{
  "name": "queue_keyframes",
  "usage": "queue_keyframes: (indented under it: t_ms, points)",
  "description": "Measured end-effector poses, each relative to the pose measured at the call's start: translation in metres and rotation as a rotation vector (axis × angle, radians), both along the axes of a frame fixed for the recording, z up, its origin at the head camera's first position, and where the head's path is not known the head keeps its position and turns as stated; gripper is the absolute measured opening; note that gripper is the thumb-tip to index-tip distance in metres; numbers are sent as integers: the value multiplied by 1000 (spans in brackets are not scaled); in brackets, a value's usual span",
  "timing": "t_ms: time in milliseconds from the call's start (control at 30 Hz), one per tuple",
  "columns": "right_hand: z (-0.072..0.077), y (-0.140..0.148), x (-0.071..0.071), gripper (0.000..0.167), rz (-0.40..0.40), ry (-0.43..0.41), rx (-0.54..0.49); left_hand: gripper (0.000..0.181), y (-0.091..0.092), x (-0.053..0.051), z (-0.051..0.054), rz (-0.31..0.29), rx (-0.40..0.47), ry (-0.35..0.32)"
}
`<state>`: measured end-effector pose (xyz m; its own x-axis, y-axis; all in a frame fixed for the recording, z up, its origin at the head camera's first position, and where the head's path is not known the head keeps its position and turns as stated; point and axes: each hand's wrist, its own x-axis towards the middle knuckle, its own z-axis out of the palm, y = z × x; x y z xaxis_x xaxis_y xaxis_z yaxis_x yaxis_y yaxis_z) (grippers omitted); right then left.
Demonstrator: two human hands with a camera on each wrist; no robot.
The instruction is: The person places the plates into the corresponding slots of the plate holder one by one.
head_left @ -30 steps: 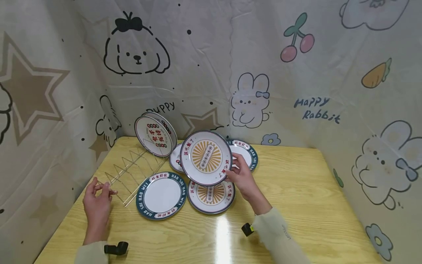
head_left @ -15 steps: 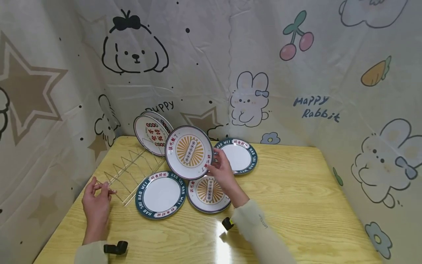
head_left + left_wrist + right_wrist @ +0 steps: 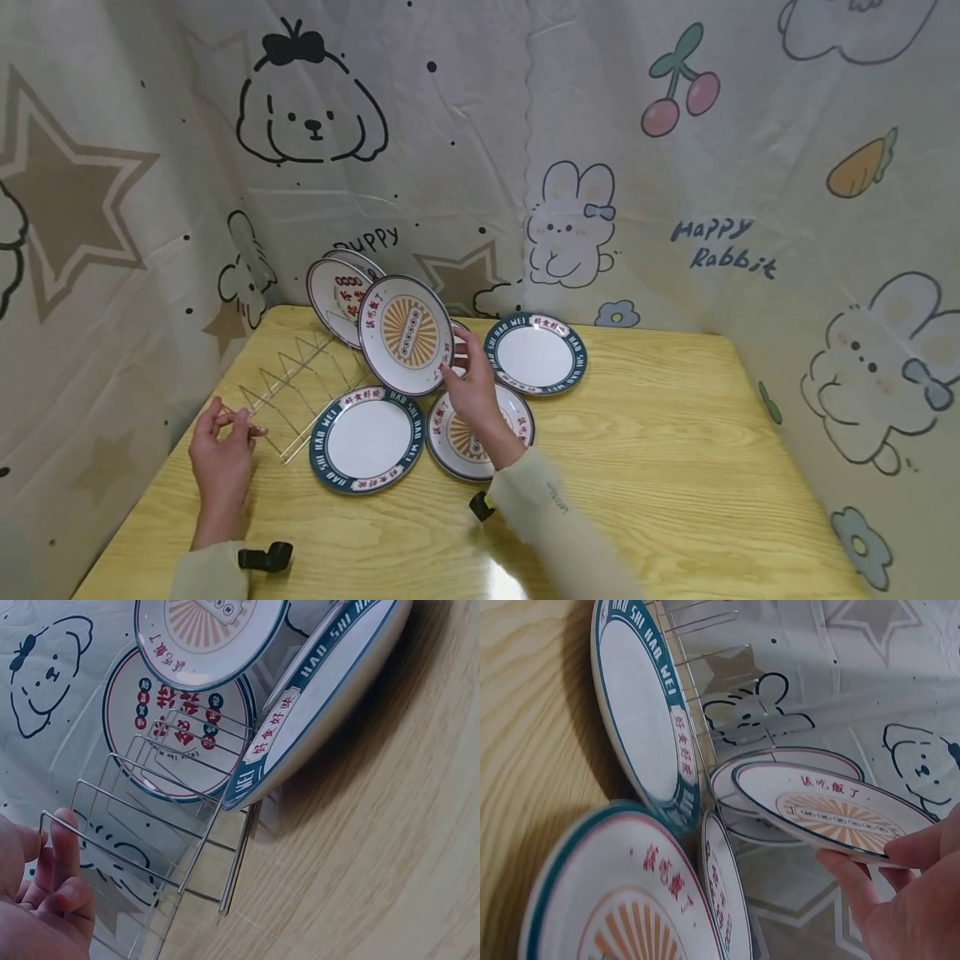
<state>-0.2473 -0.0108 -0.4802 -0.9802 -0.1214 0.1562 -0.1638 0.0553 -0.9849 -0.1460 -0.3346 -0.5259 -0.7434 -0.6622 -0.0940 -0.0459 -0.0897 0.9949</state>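
My right hand [image 3: 480, 396] pinches the right edge of a white plate with an orange sunburst [image 3: 407, 335], held tilted in the air; in the right wrist view the thumb lies on the face of this plate [image 3: 840, 810]. Behind it, two plates with red characters [image 3: 333, 293] stand upright at the far end of a wire rack [image 3: 288, 383]. My left hand [image 3: 221, 458] holds the rack's near end; in the left wrist view its fingers [image 3: 66, 840] pinch the end wire of the rack [image 3: 142, 817].
A green-rimmed plate [image 3: 411, 457] lies right beside the rack. Another sunburst plate [image 3: 522, 414] lies to its right, partly under my right forearm. A second green-rimmed plate [image 3: 577, 354] lies farther back, near the patterned cloth wall. A further plate is mostly hidden behind my right hand.
My right hand has moved left with the sunburst plate, which now overlaps the upright plates in the head view and is turned more edge-on. My left hand has stayed on the rack.
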Motion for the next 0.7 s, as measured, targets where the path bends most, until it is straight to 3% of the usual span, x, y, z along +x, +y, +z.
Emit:
queue_keyframes:
  t_ms: [333, 700]
  points:
    - [-4, -26, -5, 63, -33, 58, 58, 65, 0, 0, -2, -8, -1, 2]
    - [-8, -43, -11, 62, 7, 88, 111, 64, 1, 0, 1, 2, 12, 34]
